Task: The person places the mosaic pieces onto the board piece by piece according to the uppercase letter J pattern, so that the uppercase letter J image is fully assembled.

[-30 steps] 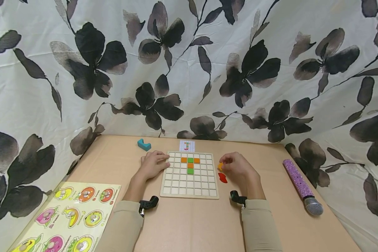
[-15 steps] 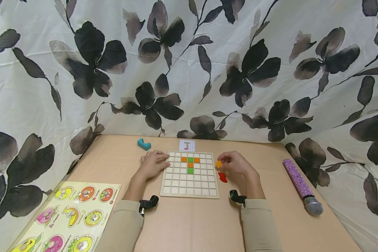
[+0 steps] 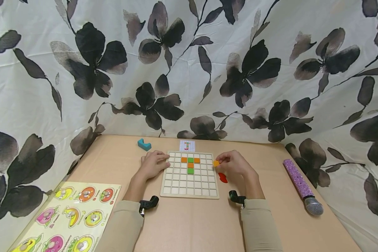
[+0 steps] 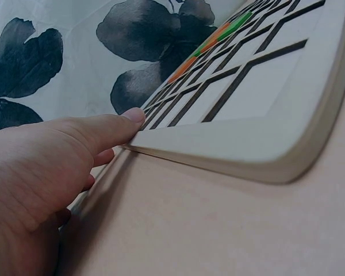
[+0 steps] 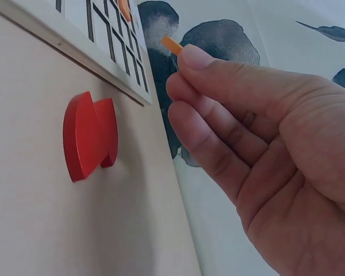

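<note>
A white grid board (image 3: 174, 183) lies on the table, with orange tiles (image 3: 184, 160) and green tiles (image 3: 190, 171) forming a T on its upper squares. My left hand (image 3: 152, 165) rests at the board's left edge; in the left wrist view its thumb (image 4: 115, 127) touches the rim, its fingers partly hidden below. Between thumb and fingertips, my right hand (image 3: 236, 163) pinches a small yellow-orange tile (image 3: 216, 163), raised by the board's right edge. Two red curved pieces (image 3: 222, 177) lie below that hand; the right wrist view shows these red pieces (image 5: 83, 138) close up.
Behind the board lies a small pattern card (image 3: 187, 146), with a teal L-shaped block (image 3: 144, 144) to its left. A fruit puzzle board (image 3: 78, 206) covers the table's left front. A glittery purple microphone (image 3: 302, 187) lies at the right. A floral curtain (image 3: 189, 70) hangs behind.
My right hand has lifted the yellow-orange tile from beside the red pieces and shifted it slightly left, to the board's right edge. My left hand has stayed in place.
</note>
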Motion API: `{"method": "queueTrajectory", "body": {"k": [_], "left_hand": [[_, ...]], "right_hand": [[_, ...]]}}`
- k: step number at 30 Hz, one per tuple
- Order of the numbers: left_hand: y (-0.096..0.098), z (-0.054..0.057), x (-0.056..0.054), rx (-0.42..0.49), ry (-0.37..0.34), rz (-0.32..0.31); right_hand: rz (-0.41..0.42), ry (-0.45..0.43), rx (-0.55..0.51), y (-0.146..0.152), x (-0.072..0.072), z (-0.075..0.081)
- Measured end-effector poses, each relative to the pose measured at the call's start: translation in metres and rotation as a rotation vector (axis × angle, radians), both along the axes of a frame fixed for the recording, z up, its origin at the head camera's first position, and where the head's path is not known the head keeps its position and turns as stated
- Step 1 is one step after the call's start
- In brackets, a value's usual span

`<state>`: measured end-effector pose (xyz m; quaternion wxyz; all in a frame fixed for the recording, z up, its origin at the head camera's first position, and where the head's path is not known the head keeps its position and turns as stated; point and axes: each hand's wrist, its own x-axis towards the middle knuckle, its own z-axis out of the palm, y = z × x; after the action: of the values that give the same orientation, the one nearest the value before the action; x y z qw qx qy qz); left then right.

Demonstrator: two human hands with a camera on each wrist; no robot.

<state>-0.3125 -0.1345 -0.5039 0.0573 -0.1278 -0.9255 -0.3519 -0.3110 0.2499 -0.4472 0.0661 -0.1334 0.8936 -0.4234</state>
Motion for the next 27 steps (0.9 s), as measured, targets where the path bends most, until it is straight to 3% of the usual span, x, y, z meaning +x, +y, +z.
{"method": "queueTrajectory", "body": {"k": [8, 16, 27], "left_hand": [[0.0, -0.001, 0.0, -0.002, -0.002, 0.003], [-0.001, -0.002, 0.0, -0.002, 0.024, -0.002], [-0.001, -0.002, 0.0, 0.003, 0.025, 0.001]], "right_hand": [[0.013, -0.009, -0.005, -0.012, 0.001, -0.001], [0.12, 0.077, -0.024, -0.026, -0.002, -0.003], [0.182, 0.08, -0.02, -0.041, -0.004, -0.004]]}}
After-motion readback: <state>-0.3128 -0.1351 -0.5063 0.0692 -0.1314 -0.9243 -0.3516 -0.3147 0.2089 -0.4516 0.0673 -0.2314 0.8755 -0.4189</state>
